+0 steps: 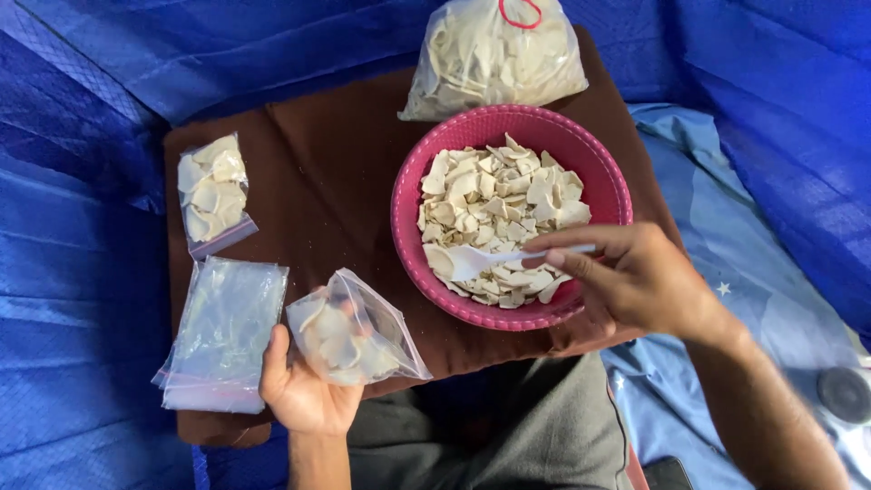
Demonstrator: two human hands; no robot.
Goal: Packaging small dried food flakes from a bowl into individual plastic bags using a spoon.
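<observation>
Chips [504, 213] being scooped from pink bowl [408, 181], centre frame.
Right hand [635, 277] pinches white spoon [481, 260]; left hand [304, 386] grips part-filled bag [354, 331]; next, spoon likely tips into bag.

Dark brown table [336, 172] sits mid-scene, w/ blue tarp [82, 272] spread all round it: left, behind & right. Light blue cloth w/ small white stars [726, 263] lies just right of the table. Even daylight, tarp creased & shiny.
</observation>
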